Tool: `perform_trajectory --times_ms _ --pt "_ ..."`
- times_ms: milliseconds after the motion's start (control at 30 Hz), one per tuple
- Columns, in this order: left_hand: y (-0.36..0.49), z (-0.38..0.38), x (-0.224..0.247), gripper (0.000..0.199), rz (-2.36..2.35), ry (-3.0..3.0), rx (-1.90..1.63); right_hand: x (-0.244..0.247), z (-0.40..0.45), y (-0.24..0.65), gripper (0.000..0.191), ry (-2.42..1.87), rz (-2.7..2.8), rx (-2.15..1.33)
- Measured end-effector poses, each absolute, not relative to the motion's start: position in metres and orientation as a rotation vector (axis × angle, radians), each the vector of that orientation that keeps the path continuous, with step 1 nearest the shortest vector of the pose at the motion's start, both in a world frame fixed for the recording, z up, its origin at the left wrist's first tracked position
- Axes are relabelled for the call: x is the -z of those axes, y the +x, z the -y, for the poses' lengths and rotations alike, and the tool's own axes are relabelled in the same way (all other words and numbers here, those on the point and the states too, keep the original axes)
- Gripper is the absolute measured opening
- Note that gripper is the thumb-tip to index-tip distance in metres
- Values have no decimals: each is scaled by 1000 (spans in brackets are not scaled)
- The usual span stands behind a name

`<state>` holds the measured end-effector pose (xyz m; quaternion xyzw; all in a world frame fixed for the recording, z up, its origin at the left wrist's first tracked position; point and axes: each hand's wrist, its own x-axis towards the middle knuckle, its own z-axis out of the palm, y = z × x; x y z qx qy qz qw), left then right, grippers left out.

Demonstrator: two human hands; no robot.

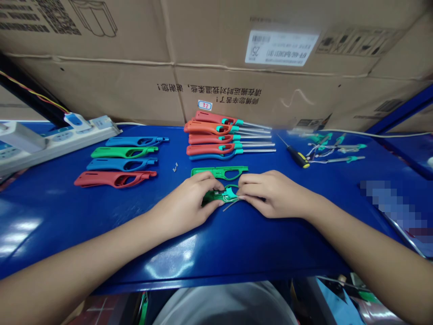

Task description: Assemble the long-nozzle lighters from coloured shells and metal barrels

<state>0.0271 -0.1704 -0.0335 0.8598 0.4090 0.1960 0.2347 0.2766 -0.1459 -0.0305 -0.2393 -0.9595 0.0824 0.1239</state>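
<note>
My left hand (194, 196) grips the body end of a green lighter half-shell (210, 197), fingers along its far side and thumb on the near side. Inside the shell show a teal trigger (230, 193), a dark part and thin pale wires. My right hand (265, 193) pinches at the shell's front end, where the wires run; its fingertips partly hide what they hold. A thin rod or wire (230, 206) sticks out on the near side. Just beyond my hands lies a second green half-shell (219, 172), its inside facing up.
Assembled long-nosed lighters (211, 139) lie in a stack at the back. Several coloured handle shells (117, 179) are at left, near small screws (175, 167) and a power strip (64, 140). To the right are a screwdriver (297, 157) and wired lighter parts (338, 149). A cardboard box (209, 54) stands behind.
</note>
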Motion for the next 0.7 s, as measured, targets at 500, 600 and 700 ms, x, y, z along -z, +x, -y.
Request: perform_trajectory --times_ms 500,600,700 --pt "28 171 32 14 -1140 2360 -522 31 144 277 15 -794 2669 -508" --pt "28 172 33 20 -1138 2341 -558 31 144 275 13 -834 2647 -560" --pt "28 172 35 29 -1149 2317 -586 32 143 274 8 -906 2566 -684"
